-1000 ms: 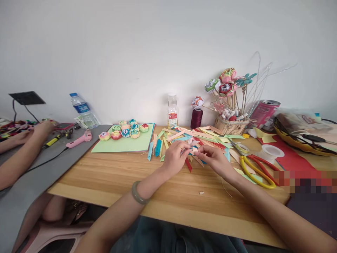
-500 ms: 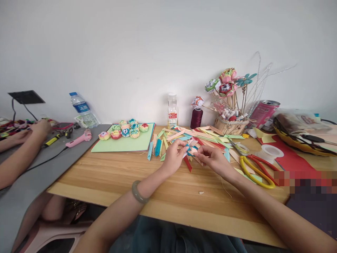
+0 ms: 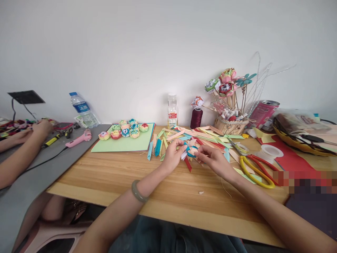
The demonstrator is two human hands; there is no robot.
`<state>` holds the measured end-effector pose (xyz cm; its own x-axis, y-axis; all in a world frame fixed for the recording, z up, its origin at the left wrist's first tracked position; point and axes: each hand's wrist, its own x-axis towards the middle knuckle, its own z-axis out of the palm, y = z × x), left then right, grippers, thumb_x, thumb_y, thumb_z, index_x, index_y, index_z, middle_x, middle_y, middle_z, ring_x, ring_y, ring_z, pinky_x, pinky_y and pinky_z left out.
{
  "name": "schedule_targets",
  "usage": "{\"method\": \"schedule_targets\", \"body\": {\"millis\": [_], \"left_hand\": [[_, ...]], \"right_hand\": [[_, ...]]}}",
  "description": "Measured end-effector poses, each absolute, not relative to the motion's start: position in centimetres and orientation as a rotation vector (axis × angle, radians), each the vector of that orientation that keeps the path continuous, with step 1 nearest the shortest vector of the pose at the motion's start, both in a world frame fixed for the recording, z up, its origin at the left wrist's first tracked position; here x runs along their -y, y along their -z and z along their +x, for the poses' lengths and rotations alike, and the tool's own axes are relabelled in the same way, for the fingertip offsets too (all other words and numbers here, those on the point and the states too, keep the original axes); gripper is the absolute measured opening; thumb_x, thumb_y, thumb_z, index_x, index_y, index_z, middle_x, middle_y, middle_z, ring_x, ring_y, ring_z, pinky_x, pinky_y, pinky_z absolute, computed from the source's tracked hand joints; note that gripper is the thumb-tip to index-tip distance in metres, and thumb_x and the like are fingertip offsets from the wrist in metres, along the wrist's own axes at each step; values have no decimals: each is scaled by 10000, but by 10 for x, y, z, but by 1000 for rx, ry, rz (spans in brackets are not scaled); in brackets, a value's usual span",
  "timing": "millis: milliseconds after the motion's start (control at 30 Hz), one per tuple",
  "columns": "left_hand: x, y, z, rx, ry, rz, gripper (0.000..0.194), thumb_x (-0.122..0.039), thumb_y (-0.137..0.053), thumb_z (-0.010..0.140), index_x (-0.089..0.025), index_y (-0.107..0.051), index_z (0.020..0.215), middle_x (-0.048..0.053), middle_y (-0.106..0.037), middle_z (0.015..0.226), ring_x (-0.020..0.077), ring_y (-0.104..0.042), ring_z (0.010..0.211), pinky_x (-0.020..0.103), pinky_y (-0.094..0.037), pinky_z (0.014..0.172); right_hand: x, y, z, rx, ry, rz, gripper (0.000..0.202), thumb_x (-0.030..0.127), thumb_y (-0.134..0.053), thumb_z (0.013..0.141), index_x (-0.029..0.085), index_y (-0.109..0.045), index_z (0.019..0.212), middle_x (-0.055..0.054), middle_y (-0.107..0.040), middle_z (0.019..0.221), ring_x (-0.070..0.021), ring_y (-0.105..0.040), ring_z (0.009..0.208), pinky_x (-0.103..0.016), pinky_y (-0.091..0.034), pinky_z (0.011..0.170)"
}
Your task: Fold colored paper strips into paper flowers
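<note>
Pinches blue-and-peach folded paper (image 3: pixel 192 151) at its edges, between fingertips of left hand (image 3: pixel 172 157) and right hand (image 3: pixel 217 162), over desk (image 3: pixel 168 196) near loose paper strips (image 3: pixel 177 135), seemingly mid-shaping, calling for light pressure.

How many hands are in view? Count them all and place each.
4. Left hand and right hand, holding the folded blue-and-peach paper between them; at far left, a co-worker's one hand and other hand, by the colourful pile.
</note>
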<state>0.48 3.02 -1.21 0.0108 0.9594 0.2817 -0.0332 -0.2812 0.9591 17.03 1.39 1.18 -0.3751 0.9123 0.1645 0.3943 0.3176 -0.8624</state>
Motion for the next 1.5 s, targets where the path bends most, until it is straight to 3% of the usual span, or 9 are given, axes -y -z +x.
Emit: {"method": "schedule_targets", "body": {"millis": [467, 567, 667, 833, 1267, 1500], "left_hand": [[-29, 5, 7, -870, -1374, 1016, 270, -302, -695, 610, -142, -504, 714, -26, -536, 638, 82, -506, 592, 217, -412, 593], [-29, 4, 6, -878, -1376, 1010, 277, -314, -692, 612, -148, -501, 727, -11, -561, 692, 101, -535, 642, 251, -446, 637], [-27, 2, 6, -935, -1406, 1167, 234, -273, -685, 622, -151, -503, 704, -4, -563, 711, 108, -529, 678, 242, -431, 644], [-18, 1, 11, -972, -1393, 1305, 158, -232, -655, 645, -146, -530, 688, -6, -545, 706, 102, -502, 686, 228, -399, 646], [-9, -2, 18, -765, -1337, 1004, 294, -297, -721, 570, -153, -485, 666, -24, -533, 695, 85, -499, 649, 228, -411, 632], [-8, -4, 19, -744, -1310, 882, 300, -244, -735, 538, -151, -469, 642, -39, -505, 660, 67, -493, 620, 205, -413, 600]], "right_hand": [[-14, -23, 172, 1848, -1143, -1161, 306, 430, -480, 791, 181, -480, 613, 48, -423, 498, -83, -346, 452, -223, -259, 437], [-14, -24, 175, 1828, -963, -1188, 269, 387, -478, 798, 180, -504, 628, 20, -485, 567, -104, -423, 519, -236, -333, 490], [-12, -22, 174, 1842, -594, -1153, 196, 370, -502, 807, 186, -557, 768, -29, -571, 740, -148, -514, 666, -267, -409, 577], [-8, -11, 165, 2065, -123, -1052, 189, 320, -543, 807, 220, -577, 964, -78, -567, 960, -220, -534, 922, -349, -458, 746], [-6, -6, 158, 2035, -142, -1104, 161, 257, -459, 849, 205, -610, 867, -58, -619, 904, -181, -597, 823, -278, -477, 653], [-3, -5, 154, 2071, 159, -1196, 172, 233, -475, 802, 212, -628, 878, -56, -658, 984, -175, -628, 780, -241, -429, 561]]}}
